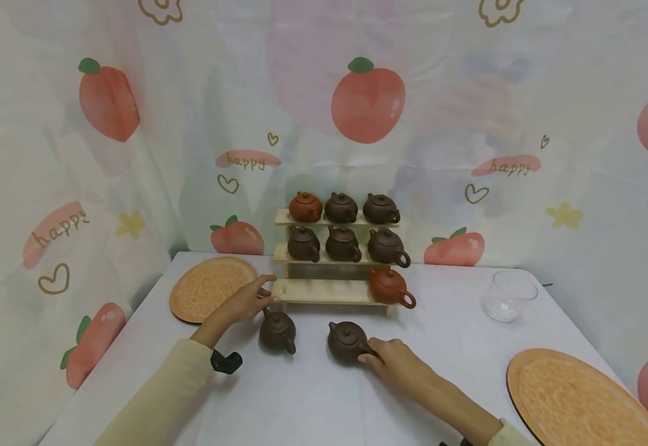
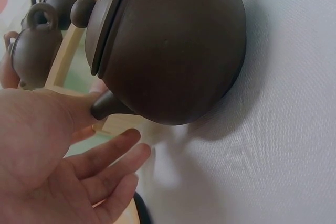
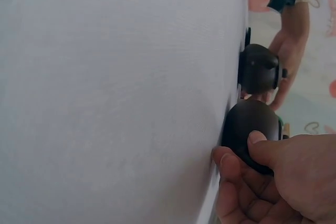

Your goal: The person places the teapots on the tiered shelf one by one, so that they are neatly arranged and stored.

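My right hand [image 1: 399,365] pinches the handle of a dark brown teapot [image 1: 347,341], which sits in front of the shelf with its spout to the left. The right wrist view shows the thumb [image 3: 260,142] pressed at that handle. Another dark brown teapot [image 1: 277,331] stands to the left on the cloth. Just behind its spout my left hand [image 1: 244,301] reaches to the left end of the wooden shelf's lowest tier [image 1: 324,290]. Several of its fingers [image 2: 113,156] are spread and loosely straight, holding no teapot; its contact with the shelf is partly hidden.
A reddish teapot [image 1: 389,287] sits at the lowest tier's right end. Several teapots, mostly dark, line the middle tier [image 1: 324,261] and top tier [image 1: 282,217]. Round orange mats lie back left [image 1: 207,288] and front right [image 1: 580,396]. A clear glass cup [image 1: 508,297] stands at right.
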A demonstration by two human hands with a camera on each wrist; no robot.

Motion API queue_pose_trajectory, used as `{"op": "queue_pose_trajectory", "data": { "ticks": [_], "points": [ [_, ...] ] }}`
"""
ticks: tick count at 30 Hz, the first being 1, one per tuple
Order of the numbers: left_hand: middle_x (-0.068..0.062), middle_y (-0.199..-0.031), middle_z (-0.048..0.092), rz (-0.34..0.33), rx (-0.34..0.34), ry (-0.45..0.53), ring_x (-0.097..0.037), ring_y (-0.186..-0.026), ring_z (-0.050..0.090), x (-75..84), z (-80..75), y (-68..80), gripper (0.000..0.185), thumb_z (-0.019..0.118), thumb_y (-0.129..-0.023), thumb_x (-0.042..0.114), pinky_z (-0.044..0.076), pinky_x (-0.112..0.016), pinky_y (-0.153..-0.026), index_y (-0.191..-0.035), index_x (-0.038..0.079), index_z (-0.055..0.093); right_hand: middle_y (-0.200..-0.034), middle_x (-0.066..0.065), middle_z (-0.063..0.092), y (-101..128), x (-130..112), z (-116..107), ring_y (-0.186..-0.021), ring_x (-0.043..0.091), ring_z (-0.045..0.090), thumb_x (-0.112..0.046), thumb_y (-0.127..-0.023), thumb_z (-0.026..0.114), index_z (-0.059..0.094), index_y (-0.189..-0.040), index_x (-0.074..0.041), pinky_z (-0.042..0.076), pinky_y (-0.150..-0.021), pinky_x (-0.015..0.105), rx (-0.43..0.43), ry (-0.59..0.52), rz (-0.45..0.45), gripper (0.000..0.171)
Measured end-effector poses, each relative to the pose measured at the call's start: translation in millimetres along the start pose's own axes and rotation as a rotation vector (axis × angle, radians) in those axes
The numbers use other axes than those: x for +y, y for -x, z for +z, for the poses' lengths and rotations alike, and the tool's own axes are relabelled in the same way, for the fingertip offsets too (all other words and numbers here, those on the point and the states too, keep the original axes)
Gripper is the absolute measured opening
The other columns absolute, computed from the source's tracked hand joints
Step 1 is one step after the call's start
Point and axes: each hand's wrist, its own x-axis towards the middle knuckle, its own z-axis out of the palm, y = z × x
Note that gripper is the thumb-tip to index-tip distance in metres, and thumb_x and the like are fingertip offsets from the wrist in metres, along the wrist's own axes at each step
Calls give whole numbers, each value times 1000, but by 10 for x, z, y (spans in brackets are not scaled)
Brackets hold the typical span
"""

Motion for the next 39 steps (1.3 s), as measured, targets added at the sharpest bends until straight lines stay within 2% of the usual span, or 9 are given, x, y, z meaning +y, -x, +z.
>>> {"op": "queue_pose_trajectory", "data": {
  "ticks": [9,17,26,39],
  "points": [
    [-31,-137,64,25,4,2,-45,-128,63,-13,-2,16,59,67,-106,25,53,-58,-101,-157,8,42,-66,-13,45,-42,15,-18,-62,3,44,-23,-103,70,59,-84,-15,40,-57,23,37,20,-19,23],
    [-30,-136,64,34,0,10,-44,-128,63,-22,0,18,60,66,-107,25,53,-58,-101,-158,7,41,-64,-12,44,-159,-16,-132,-59,1,41,-18,-102,71,58,-81,-14,38,-55,22,74,27,-10,26],
    [-31,-136,64,39,1,3,-45,-127,64,-16,-16,27,59,66,-107,24,53,-58,-101,-158,7,41,-65,-7,58,-336,-63,-290,-60,3,49,-11,-102,71,64,-87,-6,44,-57,22,90,5,-10,17],
    [-30,-136,65,36,0,-3,-44,-128,63,-18,-11,8,59,67,-106,26,53,-58,-101,-158,9,42,-67,1,65,-632,-154,-370,-60,9,56,-14,-102,71,66,-89,-4,47,-58,25,118,10,136,16]
  ]
}}
